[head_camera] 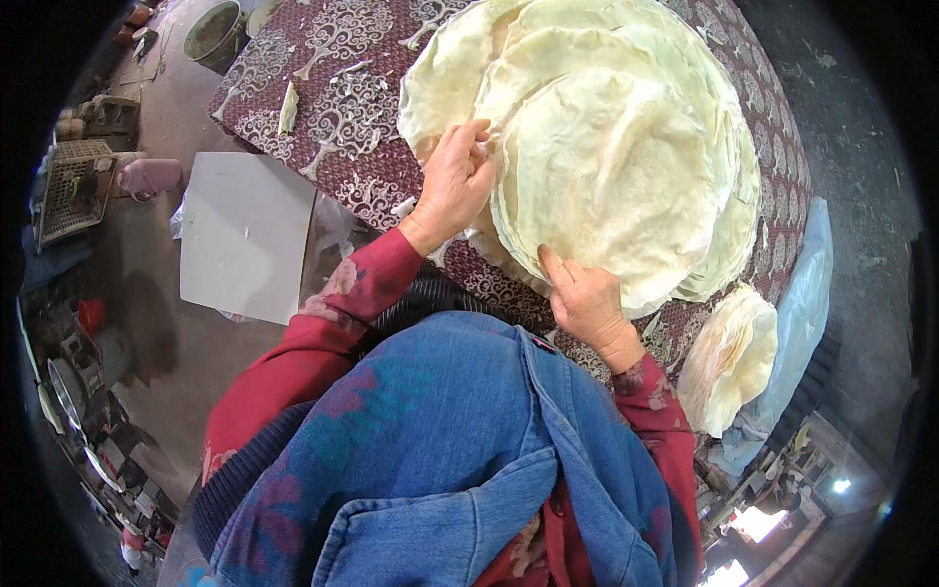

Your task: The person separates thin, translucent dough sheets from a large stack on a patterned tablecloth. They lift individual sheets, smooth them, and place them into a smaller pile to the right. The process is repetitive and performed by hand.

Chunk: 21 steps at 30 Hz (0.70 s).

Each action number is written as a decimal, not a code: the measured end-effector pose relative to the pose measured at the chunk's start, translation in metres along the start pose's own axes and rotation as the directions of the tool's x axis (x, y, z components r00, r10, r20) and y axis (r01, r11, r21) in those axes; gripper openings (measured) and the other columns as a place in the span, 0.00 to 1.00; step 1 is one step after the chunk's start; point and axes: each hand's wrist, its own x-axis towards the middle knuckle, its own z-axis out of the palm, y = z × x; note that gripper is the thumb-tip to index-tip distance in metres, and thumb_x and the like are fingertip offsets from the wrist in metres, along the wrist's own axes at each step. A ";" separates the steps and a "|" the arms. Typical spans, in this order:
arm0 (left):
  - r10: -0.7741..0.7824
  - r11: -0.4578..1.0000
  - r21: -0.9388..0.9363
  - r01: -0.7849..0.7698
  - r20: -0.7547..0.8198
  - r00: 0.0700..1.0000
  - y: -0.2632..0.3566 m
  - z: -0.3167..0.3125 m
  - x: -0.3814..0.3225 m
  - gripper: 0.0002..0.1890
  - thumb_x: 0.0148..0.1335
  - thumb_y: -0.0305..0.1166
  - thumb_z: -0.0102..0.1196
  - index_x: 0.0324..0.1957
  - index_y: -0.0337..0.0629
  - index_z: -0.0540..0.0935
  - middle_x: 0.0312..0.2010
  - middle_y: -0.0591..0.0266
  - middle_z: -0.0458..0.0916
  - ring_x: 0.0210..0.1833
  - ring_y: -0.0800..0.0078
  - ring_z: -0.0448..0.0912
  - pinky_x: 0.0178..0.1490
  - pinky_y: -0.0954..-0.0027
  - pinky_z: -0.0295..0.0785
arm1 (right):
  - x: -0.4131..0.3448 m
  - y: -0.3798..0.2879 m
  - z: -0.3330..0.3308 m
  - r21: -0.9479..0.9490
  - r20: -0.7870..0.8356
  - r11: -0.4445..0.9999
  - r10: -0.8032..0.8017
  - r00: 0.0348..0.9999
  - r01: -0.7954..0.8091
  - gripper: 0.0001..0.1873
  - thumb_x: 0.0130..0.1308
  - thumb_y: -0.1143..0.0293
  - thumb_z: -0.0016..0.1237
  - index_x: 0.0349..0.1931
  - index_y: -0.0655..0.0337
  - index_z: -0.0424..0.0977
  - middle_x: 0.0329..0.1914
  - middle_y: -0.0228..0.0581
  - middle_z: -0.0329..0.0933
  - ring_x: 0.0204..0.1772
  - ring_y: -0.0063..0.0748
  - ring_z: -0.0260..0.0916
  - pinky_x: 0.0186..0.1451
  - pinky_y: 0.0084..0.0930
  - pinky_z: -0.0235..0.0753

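Observation:
A broad pile of thin, round flatbread sheets (447, 81) lies before me, pale cream and wavy at the edges. On its near side sits a smaller round stack, with a wrinkled top sheet (609, 176). My left hand (458, 176) is at the left rim of this smaller stack, its fingers curled close together. Whether a bit of bread is between those fingertips is hidden. At the near rim, my right hand (587, 297) touches the stack with its index finger stretched over the edge. The undersides of its other fingers cannot be seen.
A patterned maroon cloth (345, 110) with scattered flakes covers the table. Folded flatbread (733, 359) lies at the right edge beside a bluish plastic sheet (799, 293). Left of the table are a pale board (246, 235), a pink jug (150, 178), a bucket (216, 37) and a plastic crate (73, 183).

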 end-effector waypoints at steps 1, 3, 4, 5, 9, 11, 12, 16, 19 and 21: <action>-0.044 0.996 -0.080 0.045 0.018 0.999 -0.002 -0.002 -0.005 0.21 0.57 0.20 0.48 0.55 0.33 0.71 0.42 0.55 0.74 0.38 0.73 0.73 0.41 0.73 0.73 | -0.001 0.000 0.001 0.007 -0.017 1.000 0.023 1.000 -0.023 0.30 0.49 0.76 0.48 0.58 0.55 0.71 0.26 0.36 0.74 0.21 0.34 0.70 0.25 0.30 0.71; -0.135 0.961 -0.234 0.146 0.064 0.989 -0.010 -0.010 -0.020 0.22 0.60 0.20 0.47 0.59 0.32 0.68 0.46 0.58 0.73 0.42 0.78 0.72 0.41 0.77 0.73 | -0.006 0.005 -0.001 0.025 -0.044 0.997 0.068 0.997 -0.067 0.25 0.52 0.75 0.48 0.54 0.53 0.74 0.24 0.32 0.75 0.19 0.29 0.68 0.21 0.25 0.67; -0.207 0.937 -0.263 0.231 0.114 0.972 -0.009 -0.016 -0.030 0.24 0.60 0.21 0.46 0.60 0.31 0.66 0.46 0.58 0.73 0.43 0.78 0.73 0.42 0.76 0.74 | -0.006 0.009 -0.007 0.126 -0.157 0.989 0.096 0.983 -0.076 0.23 0.52 0.76 0.47 0.51 0.52 0.76 0.21 0.29 0.74 0.17 0.24 0.64 0.20 0.22 0.65; -0.261 0.916 -0.270 0.295 0.156 0.953 -0.004 -0.020 -0.039 0.24 0.61 0.21 0.46 0.60 0.31 0.66 0.47 0.58 0.73 0.42 0.77 0.73 0.42 0.76 0.74 | -0.009 0.015 -0.017 0.124 -0.157 0.987 0.125 0.980 -0.106 0.23 0.52 0.76 0.48 0.50 0.50 0.77 0.21 0.28 0.72 0.16 0.24 0.61 0.20 0.22 0.64; -0.436 0.769 -0.353 0.534 0.322 0.840 0.011 -0.023 -0.067 0.21 0.57 0.20 0.47 0.55 0.27 0.68 0.42 0.54 0.76 0.39 0.74 0.76 0.40 0.73 0.75 | -0.014 -0.001 -0.045 -0.092 -0.174 0.989 0.101 0.979 -0.119 0.25 0.49 0.75 0.50 0.52 0.50 0.77 0.21 0.28 0.69 0.18 0.26 0.60 0.22 0.25 0.62; -0.414 0.753 -0.361 0.549 0.388 0.823 0.012 -0.018 -0.079 0.21 0.56 0.20 0.47 0.54 0.27 0.68 0.41 0.55 0.77 0.37 0.74 0.77 0.39 0.74 0.76 | -0.017 -0.007 -0.028 -0.137 -0.151 0.984 0.093 0.984 -0.114 0.26 0.47 0.75 0.51 0.52 0.50 0.77 0.23 0.29 0.69 0.20 0.28 0.62 0.24 0.27 0.63; -0.382 0.772 -0.323 0.547 0.452 0.806 0.004 -0.013 -0.083 0.24 0.60 0.21 0.47 0.59 0.30 0.64 0.46 0.57 0.76 0.42 0.72 0.77 0.40 0.74 0.74 | -0.022 -0.006 -0.005 -0.123 -0.144 0.987 0.085 0.986 -0.103 0.27 0.46 0.74 0.51 0.52 0.49 0.77 0.25 0.29 0.69 0.21 0.28 0.63 0.25 0.27 0.63; -0.445 0.648 -0.276 0.709 0.618 0.648 0.026 -0.011 -0.073 0.23 0.60 0.24 0.48 0.58 0.33 0.68 0.46 0.58 0.78 0.43 0.73 0.77 0.40 0.73 0.74 | -0.022 -0.008 0.010 -0.085 -0.136 0.990 0.099 0.986 -0.111 0.27 0.45 0.72 0.52 0.51 0.53 0.77 0.41 0.33 0.73 0.38 0.34 0.70 0.35 0.32 0.70; -0.473 0.536 -0.341 0.772 0.636 0.609 0.034 -0.009 -0.072 0.22 0.59 0.25 0.48 0.57 0.34 0.68 0.46 0.57 0.78 0.45 0.73 0.77 0.42 0.71 0.75 | -0.019 -0.020 0.009 -0.017 -0.181 0.988 0.147 0.972 -0.153 0.29 0.46 0.68 0.54 0.54 0.57 0.74 0.52 0.37 0.71 0.49 0.40 0.70 0.43 0.34 0.73; -0.475 0.439 -0.445 0.780 0.622 0.622 0.041 -0.003 -0.074 0.22 0.59 0.25 0.48 0.58 0.34 0.68 0.47 0.56 0.78 0.47 0.72 0.78 0.44 0.70 0.75 | -0.018 -0.030 0.010 -0.007 -0.191 0.977 0.206 0.960 -0.211 0.32 0.46 0.66 0.55 0.56 0.59 0.71 0.57 0.39 0.70 0.53 0.43 0.69 0.48 0.35 0.74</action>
